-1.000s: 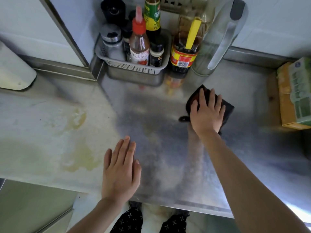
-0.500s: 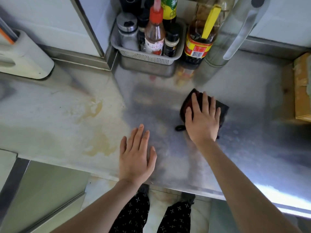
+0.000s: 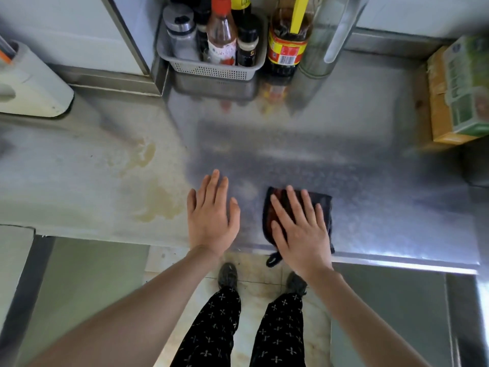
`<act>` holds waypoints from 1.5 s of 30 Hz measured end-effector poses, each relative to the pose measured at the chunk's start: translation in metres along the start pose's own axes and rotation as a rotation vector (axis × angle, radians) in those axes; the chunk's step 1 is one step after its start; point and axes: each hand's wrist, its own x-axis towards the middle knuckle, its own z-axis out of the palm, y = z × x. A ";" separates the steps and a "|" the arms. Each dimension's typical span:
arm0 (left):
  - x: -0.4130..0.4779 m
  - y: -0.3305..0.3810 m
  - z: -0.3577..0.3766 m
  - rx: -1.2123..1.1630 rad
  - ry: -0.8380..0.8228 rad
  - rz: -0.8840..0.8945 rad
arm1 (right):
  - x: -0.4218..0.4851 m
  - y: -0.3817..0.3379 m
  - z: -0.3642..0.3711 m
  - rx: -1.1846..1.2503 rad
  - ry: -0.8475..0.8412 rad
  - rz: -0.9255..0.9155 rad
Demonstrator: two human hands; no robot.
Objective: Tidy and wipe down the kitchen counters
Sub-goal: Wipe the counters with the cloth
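Observation:
My right hand [image 3: 299, 231] lies flat, fingers spread, pressing a dark cloth [image 3: 324, 205] onto the steel counter [image 3: 370, 165] at its front edge; a loop of the cloth hangs over the edge. My left hand [image 3: 211, 215] rests flat on the counter just left of the cloth, fingers apart, holding nothing. Yellowish stains [image 3: 156, 205] mark the pale counter section to the left of my left hand.
A white perforated basket [image 3: 214, 71] of condiment bottles stands at the back wall. Beside it are a dark sauce bottle [image 3: 287, 46] with a yellow handle and a clear jug [image 3: 325, 43]. A cardboard box [image 3: 457, 88] sits at right, a white appliance [image 3: 31, 86] at left.
My right hand has dragged the cloth from the back of the counter, near the bottles, toward me to the front edge. My left hand stayed flat in about the same spot.

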 end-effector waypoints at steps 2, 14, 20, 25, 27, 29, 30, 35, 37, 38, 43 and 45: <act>0.001 0.000 0.000 -0.006 -0.006 -0.001 | -0.010 0.016 0.000 -0.065 -0.021 -0.133; -0.076 -0.025 -0.010 -0.128 0.140 -0.223 | 0.008 -0.091 -0.004 0.239 -0.036 0.175; -0.058 -0.003 -0.018 -0.096 0.114 -0.128 | 0.022 -0.028 -0.025 0.358 0.046 0.089; -0.042 0.063 0.018 0.117 -0.098 0.114 | 0.024 0.034 -0.028 0.180 0.035 0.180; -0.033 0.067 0.029 0.160 -0.131 0.089 | 0.030 0.029 -0.021 0.135 0.002 0.066; -0.013 0.049 0.026 0.179 -0.116 0.031 | 0.037 0.018 -0.015 0.122 -0.004 0.004; 0.001 0.034 0.020 0.179 -0.090 -0.021 | 0.041 0.012 -0.013 0.132 0.000 -0.001; 0.014 -0.016 0.003 0.219 -0.002 -0.176 | 0.071 -0.016 -0.019 0.218 -0.001 -0.043; -0.013 0.000 0.008 0.215 -0.037 -0.131 | 0.083 -0.032 -0.018 0.203 -0.021 -0.089; -0.024 0.006 0.010 0.211 -0.052 -0.098 | 0.088 -0.040 -0.017 0.178 -0.035 -0.099; -0.018 -0.038 -0.007 0.199 -0.025 -0.160 | 0.097 -0.051 -0.008 0.070 -0.054 -0.054; -0.008 -0.072 -0.020 0.197 0.007 -0.317 | 0.097 -0.050 -0.006 0.040 -0.054 -0.054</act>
